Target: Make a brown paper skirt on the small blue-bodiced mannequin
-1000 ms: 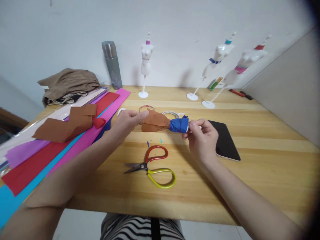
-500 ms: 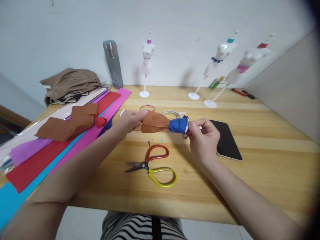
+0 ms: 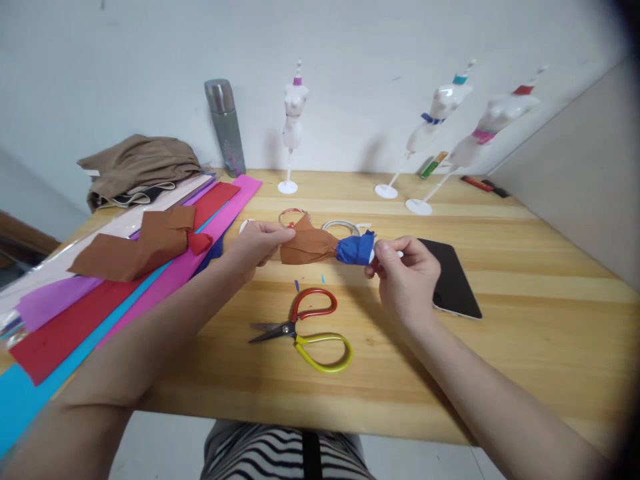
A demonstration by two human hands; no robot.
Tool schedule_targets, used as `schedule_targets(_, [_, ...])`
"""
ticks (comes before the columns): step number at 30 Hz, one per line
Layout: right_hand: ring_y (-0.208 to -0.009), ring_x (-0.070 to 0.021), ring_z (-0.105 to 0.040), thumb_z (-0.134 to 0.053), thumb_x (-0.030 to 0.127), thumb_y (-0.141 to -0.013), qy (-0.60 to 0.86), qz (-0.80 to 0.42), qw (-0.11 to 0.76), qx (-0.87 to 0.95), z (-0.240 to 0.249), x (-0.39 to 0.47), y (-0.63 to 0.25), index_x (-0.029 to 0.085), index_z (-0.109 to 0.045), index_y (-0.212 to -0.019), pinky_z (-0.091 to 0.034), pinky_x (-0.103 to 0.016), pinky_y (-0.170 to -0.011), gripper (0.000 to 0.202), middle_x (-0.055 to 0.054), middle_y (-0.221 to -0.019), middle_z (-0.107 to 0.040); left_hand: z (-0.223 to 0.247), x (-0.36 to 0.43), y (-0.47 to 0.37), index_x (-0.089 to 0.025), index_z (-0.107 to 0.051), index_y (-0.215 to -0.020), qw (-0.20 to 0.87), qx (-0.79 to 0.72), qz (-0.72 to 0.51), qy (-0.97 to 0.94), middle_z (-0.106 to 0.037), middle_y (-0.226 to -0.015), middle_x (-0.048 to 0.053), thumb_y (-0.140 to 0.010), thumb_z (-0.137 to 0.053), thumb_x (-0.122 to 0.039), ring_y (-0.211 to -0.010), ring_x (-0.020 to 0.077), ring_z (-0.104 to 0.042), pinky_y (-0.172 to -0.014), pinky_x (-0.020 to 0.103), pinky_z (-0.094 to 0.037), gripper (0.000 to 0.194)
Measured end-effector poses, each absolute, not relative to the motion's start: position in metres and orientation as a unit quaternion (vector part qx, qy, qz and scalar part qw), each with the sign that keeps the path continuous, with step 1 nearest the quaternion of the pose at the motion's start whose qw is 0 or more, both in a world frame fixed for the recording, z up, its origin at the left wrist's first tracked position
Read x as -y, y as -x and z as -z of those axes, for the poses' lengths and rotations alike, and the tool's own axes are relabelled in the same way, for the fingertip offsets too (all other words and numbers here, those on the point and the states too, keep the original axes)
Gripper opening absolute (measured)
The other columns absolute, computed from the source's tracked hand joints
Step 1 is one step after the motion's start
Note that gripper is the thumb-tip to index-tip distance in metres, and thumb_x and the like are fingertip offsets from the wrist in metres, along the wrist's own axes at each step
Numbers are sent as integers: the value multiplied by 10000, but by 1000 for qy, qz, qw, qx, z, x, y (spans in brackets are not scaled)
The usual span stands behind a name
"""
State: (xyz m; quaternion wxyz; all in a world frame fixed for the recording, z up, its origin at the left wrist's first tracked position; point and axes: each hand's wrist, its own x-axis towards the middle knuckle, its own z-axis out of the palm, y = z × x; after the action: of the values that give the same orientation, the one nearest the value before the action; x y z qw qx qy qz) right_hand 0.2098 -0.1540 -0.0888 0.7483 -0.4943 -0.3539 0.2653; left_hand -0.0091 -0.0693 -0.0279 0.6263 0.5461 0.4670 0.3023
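Held sideways above the table is a small white mannequin, wrapped in a blue crepe paper top [image 3: 356,249] and a brown crepe paper skirt [image 3: 307,243] gathered at the waist. My left hand [image 3: 257,245] is closed at the skirt's lower end, thumb on its edge; a white round base [image 3: 245,225] peeks out behind it. My right hand [image 3: 407,270] pinches the mannequin's neck end, where a white tip sticks out. Below them lie scissors [image 3: 287,329] with one red and one yellow handle, blades slightly apart.
Crepe paper sheets [image 3: 125,300] and brown cloth [image 3: 145,163] cover the left side. Behind stand a flask [image 3: 225,130] and three mannequins, one in the middle [image 3: 293,133] and two at right. Tape rolls [image 3: 340,227] and a black tablet [image 3: 455,280] lie near my hands.
The brown skirt's upper edge near my left thumb has lifted into a point. Both hands keep their hold, and the view has shifted slightly.
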Motion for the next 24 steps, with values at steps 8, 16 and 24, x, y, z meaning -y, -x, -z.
schedule_targets(8, [-380, -90, -515, -955, 483, -629, 497, -292, 751, 322, 89, 151, -209, 211, -555, -628, -411, -213, -371, 484, 64, -498, -580, 29, 67, 10, -207, -344, -501, 677, -452, -294, -502, -246, -417, -100, -791, -758, -276, -375, 10, -149, -404, 183, -70, 510])
schedule_targets(16, [-399, -89, -530, -942, 472, -653, 490, -284, 762, 313, 90, 150, -211, 203, -550, -631, -430, -205, -377, 476, 62, -508, -573, 30, 66, 13, -191, -504, -604, 672, -421, -288, -536, -291, -445, -105, -663, -871, -517, -404, 18, -156, -408, 194, -59, 495])
schedule_targets(24, [-460, -96, -535, -938, 467, -669, 460, -254, 769, 365, 93, 144, -226, 219, -608, -699, -449, -234, -456, 414, 58, -578, -616, 21, 56, 27, -159, -629, -679, 625, -377, -147, -667, -347, -493, -90, -633, -865, -491, -438, 29, -231, -432, 207, -103, 410])
